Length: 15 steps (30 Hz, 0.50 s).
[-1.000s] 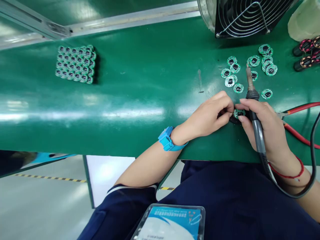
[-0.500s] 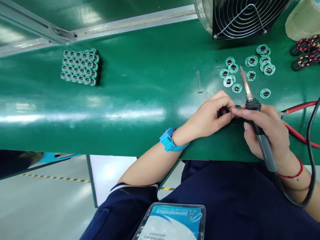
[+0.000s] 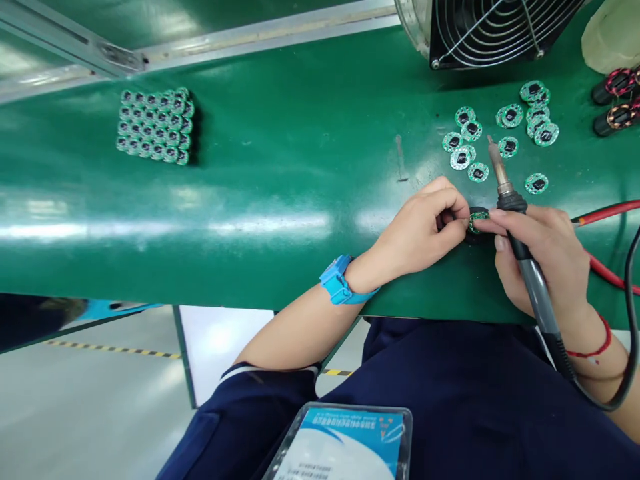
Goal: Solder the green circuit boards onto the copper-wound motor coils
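My left hand (image 3: 417, 230) pinches a small round green circuit board (image 3: 477, 221) at its fingertips, with a dark round part beneath the board. My right hand (image 3: 547, 260) is shut around a soldering iron (image 3: 515, 230), whose bare metal tip (image 3: 493, 155) points away from me and hangs over the bench. That hand's fingertips lie just right of the held board. Several loose round green boards (image 3: 478, 172) lie beyond the hands, and the iron's tip is above the gap among them.
A dense block of round assemblies (image 3: 155, 125) stands on the green bench (image 3: 280, 163) at left. A caged fan (image 3: 493, 30) sits at the far edge. Red leads (image 3: 607, 212) and the iron's black cable run along the right side.
The soldering iron has swung, its tip moving left and then partly back. The right fingers have shifted, so the held board shows again after being mostly covered half a second ago.
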### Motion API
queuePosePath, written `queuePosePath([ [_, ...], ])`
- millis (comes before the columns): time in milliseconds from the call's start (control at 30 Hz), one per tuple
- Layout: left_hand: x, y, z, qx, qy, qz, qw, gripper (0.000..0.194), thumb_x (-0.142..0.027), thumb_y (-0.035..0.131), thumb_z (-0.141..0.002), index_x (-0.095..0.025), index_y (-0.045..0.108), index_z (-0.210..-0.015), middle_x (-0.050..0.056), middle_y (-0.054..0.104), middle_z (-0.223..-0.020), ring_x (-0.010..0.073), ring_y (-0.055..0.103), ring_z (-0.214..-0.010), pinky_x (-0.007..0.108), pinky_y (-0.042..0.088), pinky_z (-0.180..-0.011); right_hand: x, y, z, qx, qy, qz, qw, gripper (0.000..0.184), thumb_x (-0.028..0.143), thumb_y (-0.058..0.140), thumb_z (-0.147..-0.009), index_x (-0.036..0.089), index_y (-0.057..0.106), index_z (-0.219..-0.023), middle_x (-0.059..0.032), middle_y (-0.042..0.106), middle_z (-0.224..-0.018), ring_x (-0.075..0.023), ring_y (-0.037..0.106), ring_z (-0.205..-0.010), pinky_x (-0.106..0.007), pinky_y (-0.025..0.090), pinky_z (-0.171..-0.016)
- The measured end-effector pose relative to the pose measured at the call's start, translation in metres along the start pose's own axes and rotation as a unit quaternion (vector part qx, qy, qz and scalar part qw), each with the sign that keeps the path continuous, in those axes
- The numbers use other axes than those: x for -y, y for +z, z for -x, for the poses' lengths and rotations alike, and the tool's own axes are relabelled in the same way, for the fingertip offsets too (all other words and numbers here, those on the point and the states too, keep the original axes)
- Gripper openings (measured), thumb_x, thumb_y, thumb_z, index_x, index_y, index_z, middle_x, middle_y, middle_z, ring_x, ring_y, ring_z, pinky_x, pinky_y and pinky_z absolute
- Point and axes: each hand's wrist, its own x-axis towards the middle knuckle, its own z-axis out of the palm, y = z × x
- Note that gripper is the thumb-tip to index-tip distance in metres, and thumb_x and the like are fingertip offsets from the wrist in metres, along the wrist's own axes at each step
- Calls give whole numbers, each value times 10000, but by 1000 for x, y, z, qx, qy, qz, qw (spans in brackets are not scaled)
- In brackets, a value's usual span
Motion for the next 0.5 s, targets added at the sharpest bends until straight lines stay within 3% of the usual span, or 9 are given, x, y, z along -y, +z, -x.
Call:
queuePosePath([
  [167,-2,2,-2,-15,-12,-14,1000,157,-11,524,-754,-154,521,-690,-11,488,-732,81,479,-690,230,414,-613,2,5,0,-123,33,-88,988,503,142,621,-811,241,553,-1300,-27,747,-906,-219,700,-879,-414,533,-847],
  [333,-3,2,-3,-12,-30,-31,999,165,-7,518,-740,-158,501,-675,-17,474,-717,80,459,-662,234,401,-592,-2,4,1,-211,47,-130,968,408,275,677,-804,254,641,-1210,-47,733,-955,-183,703,-696,-314,547,-583],
  [433,-3,2,-4,-13,-34,-31,999,167,-3,511,-737,-157,500,-672,-17,472,-714,75,453,-650,234,394,-582,-4,0,6,-265,48,-134,954,309,366,643,-838,201,703,-1093,-44,700,-760,-159,665,-570,-264,472,-440],
  [500,-3,3,-4,-13,-39,-32,999,171,-1,507,-735,-157,500,-666,-18,470,-710,75,453,-649,234,393,-581,-5,-3,12,-245,74,-141,956,309,432,598,-866,216,703,-1061,-12,645,-649,-145,627,-497,-270,463,-427],
])
